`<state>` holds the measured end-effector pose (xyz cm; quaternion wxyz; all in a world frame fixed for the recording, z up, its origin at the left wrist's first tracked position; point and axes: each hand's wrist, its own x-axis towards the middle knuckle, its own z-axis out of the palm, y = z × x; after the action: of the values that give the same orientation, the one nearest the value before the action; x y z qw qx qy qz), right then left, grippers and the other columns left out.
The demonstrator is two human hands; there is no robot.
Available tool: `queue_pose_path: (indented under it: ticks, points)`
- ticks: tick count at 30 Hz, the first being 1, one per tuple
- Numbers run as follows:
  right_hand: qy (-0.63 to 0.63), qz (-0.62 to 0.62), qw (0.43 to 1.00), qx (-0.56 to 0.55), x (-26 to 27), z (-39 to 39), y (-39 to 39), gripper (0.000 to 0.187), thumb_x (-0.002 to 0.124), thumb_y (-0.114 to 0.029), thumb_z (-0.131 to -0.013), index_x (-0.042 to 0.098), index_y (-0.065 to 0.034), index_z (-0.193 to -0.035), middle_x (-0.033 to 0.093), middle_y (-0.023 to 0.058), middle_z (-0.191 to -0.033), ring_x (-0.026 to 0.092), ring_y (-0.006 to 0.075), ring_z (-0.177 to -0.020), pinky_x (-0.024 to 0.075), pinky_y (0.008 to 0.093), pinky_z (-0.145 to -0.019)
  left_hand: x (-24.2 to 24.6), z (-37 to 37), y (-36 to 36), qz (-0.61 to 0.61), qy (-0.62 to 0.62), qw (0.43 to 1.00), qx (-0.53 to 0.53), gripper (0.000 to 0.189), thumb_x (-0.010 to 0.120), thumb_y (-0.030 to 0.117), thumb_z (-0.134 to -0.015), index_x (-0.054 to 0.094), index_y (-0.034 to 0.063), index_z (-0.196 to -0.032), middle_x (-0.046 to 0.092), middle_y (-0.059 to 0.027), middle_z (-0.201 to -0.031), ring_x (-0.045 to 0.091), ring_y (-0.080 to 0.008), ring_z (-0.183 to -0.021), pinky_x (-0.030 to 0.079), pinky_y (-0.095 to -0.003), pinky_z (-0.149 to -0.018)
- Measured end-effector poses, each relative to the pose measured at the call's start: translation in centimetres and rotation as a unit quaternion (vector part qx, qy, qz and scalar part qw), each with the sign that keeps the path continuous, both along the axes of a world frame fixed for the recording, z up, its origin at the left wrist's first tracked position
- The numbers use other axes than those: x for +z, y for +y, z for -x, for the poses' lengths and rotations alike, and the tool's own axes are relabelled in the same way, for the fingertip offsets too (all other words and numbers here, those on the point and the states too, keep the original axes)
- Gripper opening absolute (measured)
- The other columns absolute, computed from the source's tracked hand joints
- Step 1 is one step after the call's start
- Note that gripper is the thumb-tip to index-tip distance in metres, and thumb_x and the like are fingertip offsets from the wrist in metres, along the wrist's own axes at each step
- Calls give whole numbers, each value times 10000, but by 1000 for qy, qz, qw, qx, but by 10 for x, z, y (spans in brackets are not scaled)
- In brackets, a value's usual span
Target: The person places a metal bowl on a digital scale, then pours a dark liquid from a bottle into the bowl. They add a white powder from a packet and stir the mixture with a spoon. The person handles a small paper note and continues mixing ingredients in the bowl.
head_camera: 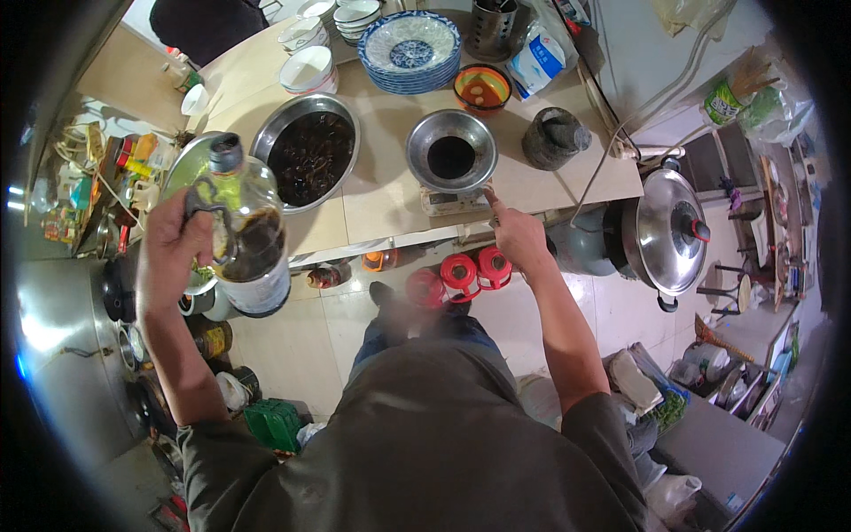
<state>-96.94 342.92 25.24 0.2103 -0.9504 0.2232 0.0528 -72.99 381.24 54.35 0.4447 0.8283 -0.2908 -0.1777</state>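
Note:
My left hand (174, 243) grips the handle of a large clear jug (254, 243) that holds dark liquid and bears a label. With one finger extended, my right hand (515, 233) touches the front right corner of a kitchen scale (447, 203). On the scale rests a steel bowl (415, 149) with dark liquid in it. A larger steel basin (354, 133) of dark, wet pieces stands to its left. Right of the scale is a stone mortar (550, 147). Behind the small bowl sits an orange and green bowl (506, 100) with reddish-brown liquid.
Blue-patterned plates (409, 53) and stacked white bowls (307, 70) line the table's back, beside a perforated steel utensil holder (492, 30). A lidded steel pot (661, 233) stands right of the table. Red-topped containers (459, 272) are on the floor below the table's front edge.

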Motion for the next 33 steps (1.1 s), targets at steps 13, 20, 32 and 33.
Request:
queue_pose_path:
  ticks: [13, 20, 32, 33]
  points:
    - [51, 41, 996, 55, 9, -11, -8, 259, 539, -137, -901, 636, -109, -1139, 709, 161, -952, 697, 368, -923, 550, 500, -810, -31, 39, -29, -11, 71, 997, -4, 230, 694, 228, -992, 628, 8, -1013, 536, 48, -752, 447, -31, -612, 380, -222, -545]
    - [98, 39, 994, 37, 23, -21, -5, 514, 514, -178, -953, 518, -207, -1466, 712, 207, -1057, 675, 399, -995, 533, 504, -868, -45, 21, -45, -35, 1, 998, -60, 194, 728, 120, -921, 629, -31, -992, 536, -74, -701, 445, -116, -684, 449, -323, -628]
    - [-27, -41, 976, -210, -39, 116, 69, 318, 540, -108, -924, 569, -73, -1239, 681, 277, -843, 658, 484, -812, 508, 583, -737, -60, -1, -95, -118, -74, 978, -155, 340, 736, 209, -908, 545, -60, -823, 526, -256, -688, 433, -401, -615, 408, -431, -582]
    - [-3, -47, 975, -217, -51, 131, 74, 307, 537, -108, -922, 573, -64, -1224, 683, 280, -844, 662, 482, -819, 511, 579, -742, -58, 0, -101, -131, -72, 977, -152, 339, 737, 208, -906, 549, -61, -823, 535, -261, -695, 459, -413, -620, 412, -437, -586]
